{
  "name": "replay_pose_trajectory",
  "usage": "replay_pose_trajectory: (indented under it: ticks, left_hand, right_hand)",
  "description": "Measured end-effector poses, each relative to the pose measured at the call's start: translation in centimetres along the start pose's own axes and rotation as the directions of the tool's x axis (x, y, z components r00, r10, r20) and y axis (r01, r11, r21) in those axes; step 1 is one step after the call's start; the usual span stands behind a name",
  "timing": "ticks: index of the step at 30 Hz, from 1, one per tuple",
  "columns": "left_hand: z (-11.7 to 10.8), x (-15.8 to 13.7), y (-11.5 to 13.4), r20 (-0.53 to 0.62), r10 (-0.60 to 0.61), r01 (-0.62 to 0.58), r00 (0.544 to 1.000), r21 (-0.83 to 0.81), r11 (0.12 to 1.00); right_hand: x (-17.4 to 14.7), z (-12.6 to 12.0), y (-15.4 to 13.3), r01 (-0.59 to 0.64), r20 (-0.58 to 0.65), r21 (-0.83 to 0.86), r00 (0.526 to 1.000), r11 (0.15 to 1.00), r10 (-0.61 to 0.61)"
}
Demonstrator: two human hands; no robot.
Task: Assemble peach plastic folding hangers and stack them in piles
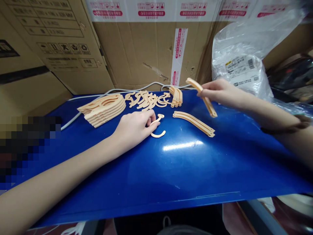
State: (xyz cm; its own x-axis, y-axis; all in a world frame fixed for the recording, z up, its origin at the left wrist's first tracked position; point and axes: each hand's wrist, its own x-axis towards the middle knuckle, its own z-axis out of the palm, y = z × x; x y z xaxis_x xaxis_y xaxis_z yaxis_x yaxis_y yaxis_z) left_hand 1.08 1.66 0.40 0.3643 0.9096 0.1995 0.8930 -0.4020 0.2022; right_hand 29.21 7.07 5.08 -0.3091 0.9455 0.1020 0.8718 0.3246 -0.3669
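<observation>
My left hand (140, 124) pinches a small beige hook (158, 134), its round end and curved tip sticking out past the fingers just over the blue table. My right hand (217, 91) grips a long, slightly curved beige strip (207, 106) with a hole near its end, raised above the table. Two similar strips (194, 123) lie side by side below it. Behind my left hand is a loose heap of beige hooks (146, 99). At the heap's right stands a small bundle of curved strips (176, 97). On its left, a stack of beige hanger-shaped panels (105, 107) rests on the table.
Cardboard boxes (137, 49) form a wall behind the blue table (156, 182). A grey cable (112, 90) runs along the back. Clear plastic bags (242, 62) with a label sit at the right rear. The table's front edge is near me.
</observation>
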Motion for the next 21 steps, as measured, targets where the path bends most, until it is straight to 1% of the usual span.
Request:
replay_pose_trajectory:
  ticks: [1,2,5,7,10,12,15,17,19,21]
  left_hand:
    - [0.0,0.0,0.0,0.003,-0.004,0.004,1.000,-0.002,1.000]
    - [0.0,0.0,0.0,0.005,-0.007,0.007,1.000,-0.004,1.000]
    - [0.0,0.0,0.0,0.007,-0.002,0.002,1.000,-0.011,1.000]
    - [0.0,0.0,0.0,0.004,0.000,0.000,1.000,-0.010,1.000]
    - [0.1,0.1,0.0,0.002,-0.006,0.006,1.000,-0.007,1.000]
    - [0.1,0.1,-0.1,0.005,-0.005,0.005,1.000,-0.010,1.000]
    - [0.0,0.1,-0.1,0.004,0.008,-0.008,1.000,-0.012,1.000]
    - [-0.1,0.0,-0.1,0.004,0.011,-0.011,1.000,-0.015,1.000]
    - [-0.1,0.0,0.0,0.005,0.009,-0.009,1.000,-0.017,1.000]
    - [-0.2,0.1,0.0,0.005,0.010,-0.010,1.000,-0.017,1.000]
  right_hand:
    - [0.7,-0.2,1.2,-0.108,-0.067,-0.049,0.992,0.993,0.104]
    - [1.3,-0.3,2.4,-0.173,-0.081,-0.097,0.983,0.980,0.165]
    - [2.2,0.4,4.9,-0.206,-0.042,-0.167,0.979,0.964,0.201]
    - [2.5,1.2,5.8,-0.214,-0.045,-0.216,0.977,0.953,0.209]
    - [2.5,2.2,5.9,-0.227,-0.135,-0.273,0.971,0.935,0.196]
    - [2.4,2.4,5.5,-0.201,-0.133,-0.249,0.976,0.947,0.172]
    - [2.3,1.9,4.6,-0.171,-0.080,-0.124,0.984,0.977,0.162]
    - [2.3,1.5,4.2,-0.193,-0.040,-0.054,0.981,0.980,0.191]
    - [2.2,1.0,4.0,-0.211,0.016,-0.039,0.977,0.977,0.212]
    - [2.1,0.6,4.1,-0.186,0.072,-0.043,0.979,0.982,0.189]
